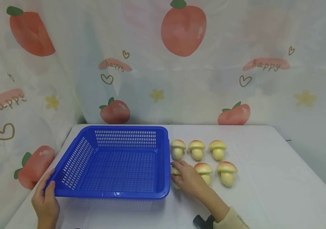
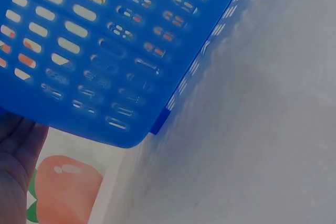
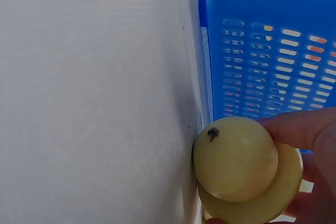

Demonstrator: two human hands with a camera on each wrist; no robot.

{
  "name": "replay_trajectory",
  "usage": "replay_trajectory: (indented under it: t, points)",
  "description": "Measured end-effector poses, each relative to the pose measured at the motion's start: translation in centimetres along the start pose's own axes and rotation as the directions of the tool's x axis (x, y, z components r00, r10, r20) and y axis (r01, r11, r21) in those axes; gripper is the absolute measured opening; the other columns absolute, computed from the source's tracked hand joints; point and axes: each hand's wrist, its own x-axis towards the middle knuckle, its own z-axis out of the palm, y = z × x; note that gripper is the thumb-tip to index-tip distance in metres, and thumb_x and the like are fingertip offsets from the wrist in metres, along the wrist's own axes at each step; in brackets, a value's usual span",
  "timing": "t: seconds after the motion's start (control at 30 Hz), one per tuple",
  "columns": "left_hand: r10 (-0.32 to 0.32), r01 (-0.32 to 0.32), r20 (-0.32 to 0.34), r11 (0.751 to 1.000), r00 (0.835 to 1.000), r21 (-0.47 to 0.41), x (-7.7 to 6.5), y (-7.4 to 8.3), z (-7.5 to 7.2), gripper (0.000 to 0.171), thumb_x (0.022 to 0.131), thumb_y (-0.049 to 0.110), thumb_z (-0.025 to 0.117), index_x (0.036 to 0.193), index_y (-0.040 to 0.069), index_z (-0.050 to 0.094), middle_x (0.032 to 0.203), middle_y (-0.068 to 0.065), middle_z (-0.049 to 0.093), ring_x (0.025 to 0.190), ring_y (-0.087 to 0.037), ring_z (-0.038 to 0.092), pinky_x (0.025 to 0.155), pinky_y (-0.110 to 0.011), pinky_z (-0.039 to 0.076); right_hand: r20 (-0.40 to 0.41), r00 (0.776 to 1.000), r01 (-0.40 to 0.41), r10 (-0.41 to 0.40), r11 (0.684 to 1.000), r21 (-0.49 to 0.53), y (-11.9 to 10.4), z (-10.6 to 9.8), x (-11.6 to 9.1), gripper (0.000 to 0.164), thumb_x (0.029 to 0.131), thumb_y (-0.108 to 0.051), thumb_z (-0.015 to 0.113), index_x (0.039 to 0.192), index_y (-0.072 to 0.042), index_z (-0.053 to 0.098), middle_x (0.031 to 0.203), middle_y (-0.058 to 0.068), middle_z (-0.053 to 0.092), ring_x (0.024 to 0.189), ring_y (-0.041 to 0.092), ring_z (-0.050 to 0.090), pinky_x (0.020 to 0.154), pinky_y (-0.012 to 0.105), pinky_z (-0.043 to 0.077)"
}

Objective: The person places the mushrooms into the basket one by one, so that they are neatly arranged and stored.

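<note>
A blue plastic basket [image 1: 120, 171] with slotted walls stands on the left part of the table. My left hand [image 1: 46, 198] grips its left rim, thumb on top near the front corner. In the left wrist view, fingers [image 2: 23, 142] show under the rim of the basket [image 2: 79, 114]. Beside the basket's right wall, my right hand [image 1: 190, 178] holds a toy mushroom [image 1: 176, 171], partly hidden by the fingers. The right wrist view shows this mushroom's [image 3: 236, 161] round pale stem with a dark spot, thumb and fingers round the cap.
Several more yellow toy mushrooms with reddish caps, one of them a mushroom [image 1: 227, 173] at the front right, stand in two rows right of the basket. A black object [image 1: 203, 221] lies by the right sleeve. Fruit-printed curtain [image 1: 183, 79] hangs behind the white table [image 1: 268, 178].
</note>
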Motion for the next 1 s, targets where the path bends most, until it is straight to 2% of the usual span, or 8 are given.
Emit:
replay_trajectory:
  t: [0.13,0.33,0.5,0.57,0.63,0.73,0.8,1.0]
  points:
    - [-0.058,0.058,0.018,0.998,0.998,0.005,0.04,0.11,-0.01,0.038,0.096,0.009,0.034,0.129,0.003,0.052,0.131,-0.012,0.050,0.117,-0.007,0.046,0.093,-0.014,0.033,0.022,0.999,-0.025,0.024,1.000,0.019,0.07,0.13,0.04,0.038,0.082,-0.019,0.067,0.117,-0.008,0.058,0.114,0.014,0.057,0.103,0.030,0.055,0.086,0.044,0.044]
    - [-0.058,0.058,0.008,0.998,0.998,-0.036,0.00,0.29,0.09,0.038,0.095,0.008,0.034,0.128,-0.001,0.052,0.129,-0.009,0.052,0.118,-0.008,0.046,0.092,-0.011,0.032,0.031,0.999,-0.045,0.043,0.996,0.078,0.36,0.29,0.01,0.037,0.081,-0.017,0.067,0.116,-0.010,0.058,0.114,0.011,0.056,0.104,0.026,0.055,0.085,0.044,0.044]
    - [-0.090,0.090,-0.003,0.993,0.996,-0.082,-0.12,-0.16,0.28,0.038,0.095,0.009,0.034,0.129,0.003,0.052,0.129,-0.006,0.052,0.117,-0.010,0.046,0.094,-0.015,0.033,0.022,0.999,-0.041,0.039,0.990,0.138,0.73,0.50,-0.02,0.036,0.079,-0.015,0.068,0.114,-0.012,0.059,0.111,0.007,0.058,0.101,0.020,0.055,0.083,0.041,0.044]
    - [-0.113,0.111,0.000,0.983,0.994,-0.146,-0.14,-0.17,0.33,0.038,0.095,0.008,0.035,0.129,0.003,0.052,0.130,-0.006,0.052,0.117,-0.011,0.046,0.094,-0.016,0.033,0.018,0.999,-0.035,0.032,0.987,0.156,0.76,0.49,-0.05,0.036,0.078,-0.013,0.069,0.113,-0.011,0.059,0.110,0.007,0.059,0.099,0.020,0.055,0.083,0.041,0.044]
    - [-0.140,0.138,0.007,0.961,0.990,-0.239,-0.13,-0.12,0.39,0.037,0.095,0.007,0.036,0.129,0.003,0.052,0.129,-0.006,0.052,0.117,-0.012,0.046,0.093,-0.015,0.034,0.017,0.999,-0.038,0.035,0.984,0.172,0.72,0.44,-0.11,0.036,0.077,-0.013,0.070,0.112,-0.011,0.060,0.108,0.006,0.060,0.098,0.019,0.055,0.082,0.041,0.045]
    - [-0.174,0.174,0.027,0.928,0.984,-0.330,-0.15,0.27,0.34,0.037,0.095,0.006,0.036,0.129,0.001,0.051,0.130,-0.006,0.051,0.117,-0.014,0.046,0.092,-0.016,0.035,0.021,0.999,-0.035,0.032,0.982,0.185,0.62,0.32,-0.18,0.035,0.076,-0.012,0.070,0.110,-0.010,0.061,0.106,0.006,0.060,0.096,0.019,0.056,0.081,0.041,0.045]
    - [-0.194,0.193,0.030,0.917,0.980,-0.348,-0.13,0.37,0.31,0.037,0.095,0.006,0.037,0.129,0.001,0.051,0.129,-0.005,0.051,0.117,-0.015,0.046,0.091,-0.016,0.035,0.023,0.999,-0.027,0.023,0.981,0.193,0.54,0.23,-0.23,0.034,0.076,-0.012,0.071,0.108,-0.010,0.061,0.105,0.006,0.061,0.095,0.019,0.056,0.080,0.040,0.045]
    - [-0.189,0.189,0.034,0.923,0.981,-0.336,-0.15,0.45,0.19,0.038,0.095,0.006,0.036,0.130,0.000,0.050,0.130,-0.005,0.050,0.117,-0.014,0.046,0.091,-0.016,0.035,0.007,0.999,0.033,-0.035,0.981,0.190,0.47,-0.17,-0.37,0.033,0.074,-0.012,0.071,0.106,-0.009,0.062,0.101,0.005,0.062,0.092,0.017,0.057,0.078,0.038,0.046]
